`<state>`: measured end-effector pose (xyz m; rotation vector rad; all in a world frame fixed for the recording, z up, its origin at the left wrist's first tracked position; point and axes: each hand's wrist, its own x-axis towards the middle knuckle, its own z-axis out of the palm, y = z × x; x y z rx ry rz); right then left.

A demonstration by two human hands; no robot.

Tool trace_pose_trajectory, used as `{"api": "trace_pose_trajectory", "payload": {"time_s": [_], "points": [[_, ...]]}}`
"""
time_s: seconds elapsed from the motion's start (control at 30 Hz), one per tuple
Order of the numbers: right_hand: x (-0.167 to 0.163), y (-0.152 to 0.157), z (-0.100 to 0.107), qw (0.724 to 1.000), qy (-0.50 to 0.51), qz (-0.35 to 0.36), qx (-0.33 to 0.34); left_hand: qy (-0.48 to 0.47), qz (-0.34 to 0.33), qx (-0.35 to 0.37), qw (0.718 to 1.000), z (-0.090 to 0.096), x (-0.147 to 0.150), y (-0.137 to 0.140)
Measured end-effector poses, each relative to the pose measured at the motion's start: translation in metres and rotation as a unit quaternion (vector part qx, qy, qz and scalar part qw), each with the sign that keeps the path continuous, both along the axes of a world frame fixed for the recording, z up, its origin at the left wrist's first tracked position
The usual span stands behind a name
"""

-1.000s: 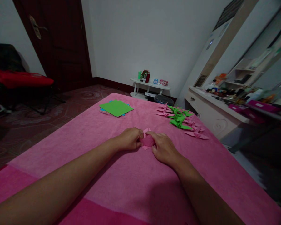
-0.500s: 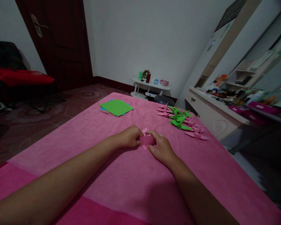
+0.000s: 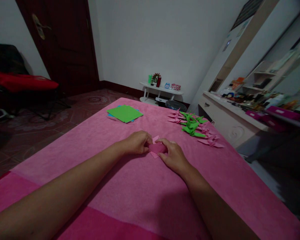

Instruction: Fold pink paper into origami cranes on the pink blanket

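Between my two hands is a piece of pink origami paper (image 3: 157,147), partly folded, with light pink points sticking out at its far and near sides. My left hand (image 3: 138,142) pinches its left end, fingers closed. From the right, my right hand (image 3: 173,154) grips the other end between thumb and fingers. The paper is at the surface of the pink cloth (image 3: 130,186); whether it touches the cloth I cannot tell. My fingers hide both ends of it.
Stacked paper sheets (image 3: 125,113), green on top with blue beneath, lie at the far left. Several folded paper cranes (image 3: 192,126), green and pink, cluster at the far right. Beyond stand a low white shelf (image 3: 162,90) and a cluttered dresser (image 3: 230,115); a red-covered chair (image 3: 22,81) is left.
My left hand's fingers have shifted slightly on the paper's left end. The right hand keeps its grip, and the view has moved a little.
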<state>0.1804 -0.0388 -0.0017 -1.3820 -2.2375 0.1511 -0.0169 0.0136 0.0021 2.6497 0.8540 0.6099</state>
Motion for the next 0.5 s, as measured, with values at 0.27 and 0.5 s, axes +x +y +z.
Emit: {"api": "trace_pose_trajectory", "payload": {"time_s": [0.27,0.5], "points": [[0.0022,0.0010,-0.0020,1.000,-0.011,0.017,0.016,0.037,0.003,0.038,0.999,0.0020,-0.0003,-0.0043],[0.0088,0.0040,-0.0001,0.999,-0.009,0.043,0.023,0.063,-0.034,0.029,0.997,0.0040,-0.0005,-0.0017]]}}
